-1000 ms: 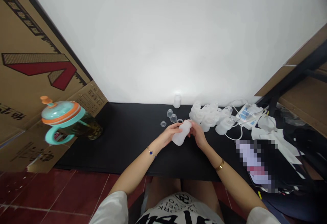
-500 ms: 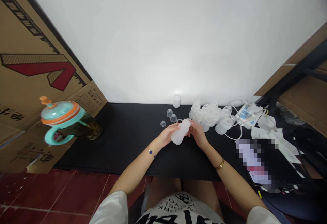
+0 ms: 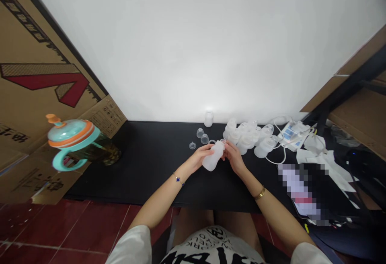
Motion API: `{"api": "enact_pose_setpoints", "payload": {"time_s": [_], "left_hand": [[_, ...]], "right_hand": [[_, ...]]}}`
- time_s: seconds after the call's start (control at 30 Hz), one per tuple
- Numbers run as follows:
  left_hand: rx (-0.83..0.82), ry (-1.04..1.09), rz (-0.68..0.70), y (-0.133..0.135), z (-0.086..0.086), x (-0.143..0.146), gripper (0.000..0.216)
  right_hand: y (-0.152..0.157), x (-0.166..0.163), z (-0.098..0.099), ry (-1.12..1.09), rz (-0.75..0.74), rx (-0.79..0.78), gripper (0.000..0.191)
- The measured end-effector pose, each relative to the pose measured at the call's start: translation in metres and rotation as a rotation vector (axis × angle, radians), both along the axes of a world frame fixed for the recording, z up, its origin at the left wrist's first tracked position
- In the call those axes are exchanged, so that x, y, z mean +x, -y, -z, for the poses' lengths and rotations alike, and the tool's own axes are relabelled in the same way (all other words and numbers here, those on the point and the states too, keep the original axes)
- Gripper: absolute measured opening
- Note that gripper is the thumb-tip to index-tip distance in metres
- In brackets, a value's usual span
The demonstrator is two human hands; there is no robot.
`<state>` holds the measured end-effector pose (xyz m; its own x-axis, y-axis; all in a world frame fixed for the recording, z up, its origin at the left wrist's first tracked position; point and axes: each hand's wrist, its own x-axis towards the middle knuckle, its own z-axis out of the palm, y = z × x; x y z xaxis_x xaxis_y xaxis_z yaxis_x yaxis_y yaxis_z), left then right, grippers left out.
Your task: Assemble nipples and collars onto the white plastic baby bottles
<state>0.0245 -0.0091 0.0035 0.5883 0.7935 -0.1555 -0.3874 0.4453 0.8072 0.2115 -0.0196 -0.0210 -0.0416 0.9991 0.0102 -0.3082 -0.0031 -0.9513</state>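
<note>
A frosted white baby bottle (image 3: 212, 158) lies tilted between my hands above the black table, its neck pointing up and to the right. My left hand (image 3: 201, 156) is closed around its body from the left. At the neck, the fingers of my right hand (image 3: 233, 155) pinch the bottle's top end; a small clear part shows there, too small to make out. Just beyond lie two clear dome caps (image 3: 204, 138) and a clear nipple (image 3: 192, 145). Close past my right hand stands a cluster of several similar bottles (image 3: 247, 138), some with clear tops.
One white bottle (image 3: 208, 119) stands alone by the wall. At the left, a large teal-lidded jug (image 3: 81, 143) is in front of a cardboard box (image 3: 36, 83). To the right are a white power strip (image 3: 292, 134) with cables, crumpled paper (image 3: 328, 163) and a blurred-out phone-like device (image 3: 304, 199).
The bottle has turned slightly more upright in my hands. My right fingers have shifted a little at its neck; everything else stays where it was.
</note>
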Motion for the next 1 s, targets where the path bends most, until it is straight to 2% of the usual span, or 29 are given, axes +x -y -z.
{"api": "enact_pose_setpoints", "payload": {"time_s": [0.37,0.7,0.87,1.0], "left_hand": [[-0.022,-0.055,-0.046,-0.0003,0.0041,0.0007,0.051],[-0.059,-0.069,-0.051,-0.0009,0.0037,0.0009,0.065],[-0.092,-0.043,-0.065,-0.0009,0.0043,0.0009,0.061],[-0.072,0.036,-0.051,-0.0016,0.0029,0.0010,0.051]], "right_hand": [[-0.0008,0.0004,0.0014,0.013,0.016,0.005,0.035],[-0.0001,-0.0013,-0.0016,0.024,0.033,-0.001,0.037],[-0.0004,-0.0010,-0.0001,-0.004,0.009,-0.001,0.036],[-0.0007,0.0001,0.0015,-0.036,-0.043,-0.003,0.040]]}}
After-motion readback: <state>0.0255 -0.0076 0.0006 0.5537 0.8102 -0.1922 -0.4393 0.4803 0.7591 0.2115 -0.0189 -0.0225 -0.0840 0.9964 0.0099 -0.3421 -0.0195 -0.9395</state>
